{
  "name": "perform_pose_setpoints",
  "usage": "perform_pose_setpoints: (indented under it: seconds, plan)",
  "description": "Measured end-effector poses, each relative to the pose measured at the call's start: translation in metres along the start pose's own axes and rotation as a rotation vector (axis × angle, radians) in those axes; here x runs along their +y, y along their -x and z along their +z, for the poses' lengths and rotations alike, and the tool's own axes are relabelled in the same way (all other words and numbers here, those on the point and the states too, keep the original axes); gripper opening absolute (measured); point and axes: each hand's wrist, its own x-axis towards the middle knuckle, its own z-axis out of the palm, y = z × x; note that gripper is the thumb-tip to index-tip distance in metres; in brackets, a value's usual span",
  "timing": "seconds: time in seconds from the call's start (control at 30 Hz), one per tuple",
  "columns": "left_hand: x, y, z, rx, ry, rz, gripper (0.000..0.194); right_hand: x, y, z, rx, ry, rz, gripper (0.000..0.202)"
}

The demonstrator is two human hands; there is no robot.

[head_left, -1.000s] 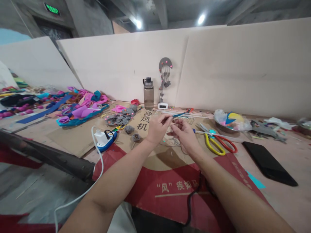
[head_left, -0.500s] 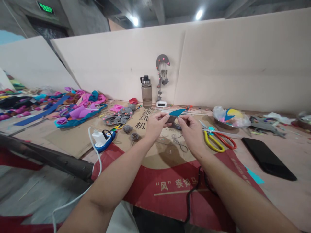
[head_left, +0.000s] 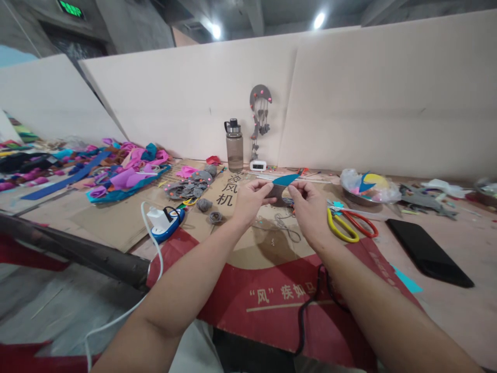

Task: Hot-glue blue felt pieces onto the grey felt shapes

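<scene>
So I'm standing here looking at this craft setup, and both hands are up over the cardboard sheet (head_left: pixel 240 254) on the counter (head_left: pixel 462 243). The left hand (head_left: pixel 252 202) has its grip pinched closed on one end of a small teal-and-grey piece (head_left: pixel 286 180), and the right hand (head_left: pixel 310 210) has its grip closed on the other end — teal along the top, grey below. The piece is held up between the two hands, clear of the cardboard.

Under it there's some loose grey string (head_left: pixel 287 224) in loops. Two little grey yarn balls, one (head_left: pixel 204 205) just behind the other (head_left: pixel 215 217), sit off to the left, near a blue power strip (head_left: pixel 173 228) with a white plug in it. To the right are the scissors (head_left: pixel 345 233) with one yellow and one red handle, then a black phone (head_left: pixel 429 254) lying flat.

At the back — a water bottle (head_left: pixel 235 151) standing upright beside a small white clock (head_left: pixel 258 166), with a grey crescent ornament (head_left: pixel 256 96) against the pale board (head_left: pixel 166 103) above the clock.
</scene>
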Motion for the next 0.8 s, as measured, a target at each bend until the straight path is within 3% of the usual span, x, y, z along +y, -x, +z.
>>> perform_pose_setpoints:
  seconds: [0.53,0.8]
  plan:
    - [0.001,0.000,0.000,-0.021,0.017,-0.081,0.024,-0.004,-0.001,-0.003,-0.049,-0.007,0.061,0.022]
    - [0.005,-0.001,0.000,0.012,0.025,-0.116,0.022,0.006,-0.008,-0.006,-0.135,-0.082,0.101,0.023]
